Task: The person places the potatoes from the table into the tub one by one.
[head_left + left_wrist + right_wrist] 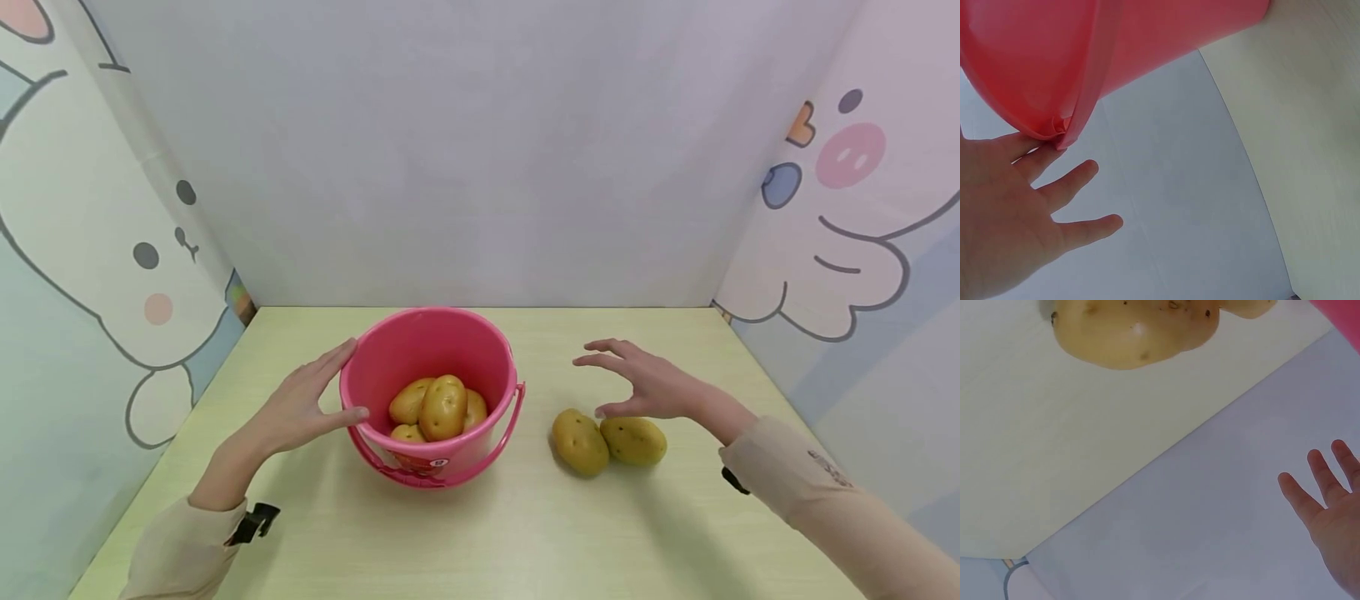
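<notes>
4 potatoes, at least, are what I can count inside a pink plastic bucket, which stands upright left of centre on a pale wooden table. The bucket's pink handle hangs down around the front, below the rim. To the right of the bucket, 2 more potatoes lie side by side on the tabletop: a left potato, tilted, and a right potato, lying lengthwise just beside it.

I see the person's left hand at the bucket's left side, spread wide, thumb apart from the straight fingers. Through the left wrist camera, I find 2 fingers touching the bucket near the handle's joint, with the others reaching free; it grips nothing. The right hand hovers over the 2 loose potatoes, fingers loosely extended, thumb well apart, holding nothing.

Both arms wear beige sleeves. Behind the table I have a plain, pale backdrop, flanked by a cartoon rabbit at left and a cartoon pig at right.
</notes>
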Tool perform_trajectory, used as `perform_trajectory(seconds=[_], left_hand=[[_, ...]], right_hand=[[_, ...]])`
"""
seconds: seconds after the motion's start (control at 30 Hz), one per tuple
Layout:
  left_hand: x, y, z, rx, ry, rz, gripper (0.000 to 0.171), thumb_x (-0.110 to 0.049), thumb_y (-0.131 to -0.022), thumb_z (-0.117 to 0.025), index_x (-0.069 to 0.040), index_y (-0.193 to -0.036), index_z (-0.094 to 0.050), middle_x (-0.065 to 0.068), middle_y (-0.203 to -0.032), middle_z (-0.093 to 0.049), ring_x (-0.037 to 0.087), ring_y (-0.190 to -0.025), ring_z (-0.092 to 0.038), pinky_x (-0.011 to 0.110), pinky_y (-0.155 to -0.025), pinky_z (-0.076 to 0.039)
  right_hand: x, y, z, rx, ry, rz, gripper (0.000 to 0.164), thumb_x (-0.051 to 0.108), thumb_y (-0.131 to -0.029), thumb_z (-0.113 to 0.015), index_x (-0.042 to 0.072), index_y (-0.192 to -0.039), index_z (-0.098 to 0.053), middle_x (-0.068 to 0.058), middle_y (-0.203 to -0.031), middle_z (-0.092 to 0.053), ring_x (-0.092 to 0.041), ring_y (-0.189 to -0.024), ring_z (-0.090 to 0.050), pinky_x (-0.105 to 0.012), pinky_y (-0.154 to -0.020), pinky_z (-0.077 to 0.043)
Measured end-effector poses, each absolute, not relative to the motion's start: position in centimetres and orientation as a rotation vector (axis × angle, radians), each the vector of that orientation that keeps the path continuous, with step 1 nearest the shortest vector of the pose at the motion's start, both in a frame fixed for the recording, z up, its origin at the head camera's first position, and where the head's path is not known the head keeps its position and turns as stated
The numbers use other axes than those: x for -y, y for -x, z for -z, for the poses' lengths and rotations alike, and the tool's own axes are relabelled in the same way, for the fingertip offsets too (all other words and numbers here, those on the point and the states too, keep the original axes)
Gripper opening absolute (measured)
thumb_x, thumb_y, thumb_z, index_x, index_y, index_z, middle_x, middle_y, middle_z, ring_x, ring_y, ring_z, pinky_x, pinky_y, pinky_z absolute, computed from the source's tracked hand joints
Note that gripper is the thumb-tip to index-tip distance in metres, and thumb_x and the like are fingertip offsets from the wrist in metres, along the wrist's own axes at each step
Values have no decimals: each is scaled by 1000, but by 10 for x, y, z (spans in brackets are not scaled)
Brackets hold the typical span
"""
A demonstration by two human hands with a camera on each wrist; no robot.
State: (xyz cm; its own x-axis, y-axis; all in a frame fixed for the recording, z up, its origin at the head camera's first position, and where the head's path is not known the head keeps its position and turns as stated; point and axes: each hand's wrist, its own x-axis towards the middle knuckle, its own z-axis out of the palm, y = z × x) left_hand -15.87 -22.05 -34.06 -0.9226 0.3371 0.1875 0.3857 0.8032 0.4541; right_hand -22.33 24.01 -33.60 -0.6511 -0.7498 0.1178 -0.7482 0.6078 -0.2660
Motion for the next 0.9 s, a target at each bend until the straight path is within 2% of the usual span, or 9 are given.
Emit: perform_trajectory(seconds=[0.67,0.9], left_hand=[[220,159,340,2900,573,762,88,-48,-74,-62,-11,-141,-20,14,-139,-27,34,-121,-28,62,-88,-27],[220,159,340,2896,580,762,88,-48,-74,-63,-11,-141,-20,14,-139,-27,35,-120,-29,62,-87,-28]], right_hand=[[-274,207,389,-2797,1156,522,64,33,-72,-72,21,-128,-43,-11,-131,-35,-31,-115,-36,-52,-82,-39],[-280,203,403,-2769,1136,514,66,32,-71,-73,17,-128,-43,-17,-130,-35,-34,-113,-37,-53,-82,-39]])
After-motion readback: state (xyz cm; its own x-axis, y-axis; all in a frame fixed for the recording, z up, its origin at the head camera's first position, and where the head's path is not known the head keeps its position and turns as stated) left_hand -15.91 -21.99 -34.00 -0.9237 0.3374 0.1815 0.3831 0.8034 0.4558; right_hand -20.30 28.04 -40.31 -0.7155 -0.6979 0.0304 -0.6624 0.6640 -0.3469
